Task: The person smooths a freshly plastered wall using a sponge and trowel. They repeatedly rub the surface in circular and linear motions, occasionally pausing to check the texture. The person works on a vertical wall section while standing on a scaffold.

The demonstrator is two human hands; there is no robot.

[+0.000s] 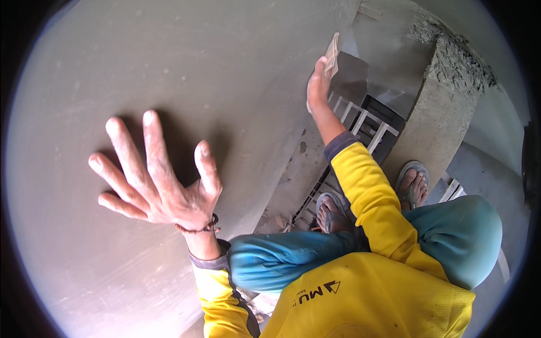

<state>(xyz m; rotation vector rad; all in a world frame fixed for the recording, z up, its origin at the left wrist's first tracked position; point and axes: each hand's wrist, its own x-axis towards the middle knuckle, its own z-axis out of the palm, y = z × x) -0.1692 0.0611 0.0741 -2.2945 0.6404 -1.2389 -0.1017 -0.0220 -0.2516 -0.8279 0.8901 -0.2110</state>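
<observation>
A broad, smooth grey wall (236, 73) fills the left and upper part of the view. My left hand (160, 183) is open against it, its dusty fingers spread wide and a beaded bracelet at the wrist. Farther off, at the wall's right edge, my right hand (319, 87) is closed on a folded tan sheet that looks like sandpaper (334, 55). Its thumb shows along the sheet; the other fingers are mostly hidden. The sheet stands edge-on beside the wall, and I cannot tell whether it touches the surface.
My sandalled feet (413, 185) are set apart, the right one on a narrow concrete ledge (437, 124) with rough, broken mortar at its far end. A ladder-like metal frame (360, 119) lies below, between ledge and wall. Rubble shows on the lower floor (282, 205).
</observation>
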